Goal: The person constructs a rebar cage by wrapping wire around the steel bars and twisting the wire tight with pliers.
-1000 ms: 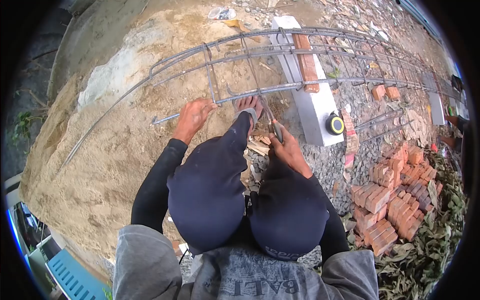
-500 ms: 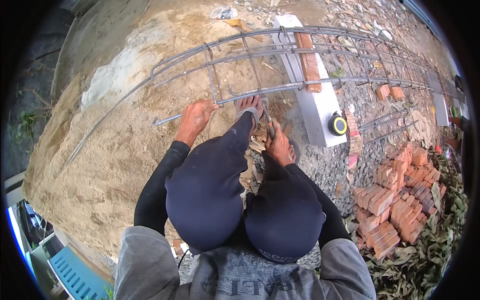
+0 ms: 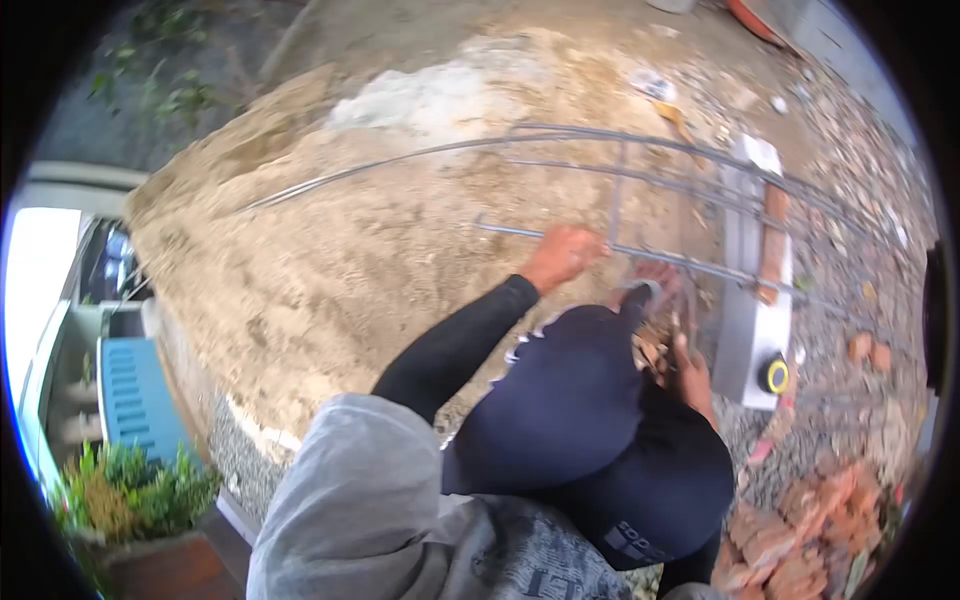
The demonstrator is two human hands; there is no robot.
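Note:
A cage of steel rebar runs across in front of me, with long bars and square stirrups. My left hand is closed at the lower bar, its fingers bunched where a stirrup meets it. That bar's bent end sticks out to the left of the hand. Low beside my foot, my right hand grips a slim-handled hand tool. Motion blur hides the tool's exact kind. A wood piece lies between the cage and a long white block under it.
A black and yellow tape measure sits on the white block's near end. Sand is heaped at left. Broken red bricks lie at lower right amid gravel. A blue slatted panel and plants are at far left.
My view has swung left, so the cage, block and hands appear farther right. The left hand stays by the stirrup corner, and the right hand still holds the tool.

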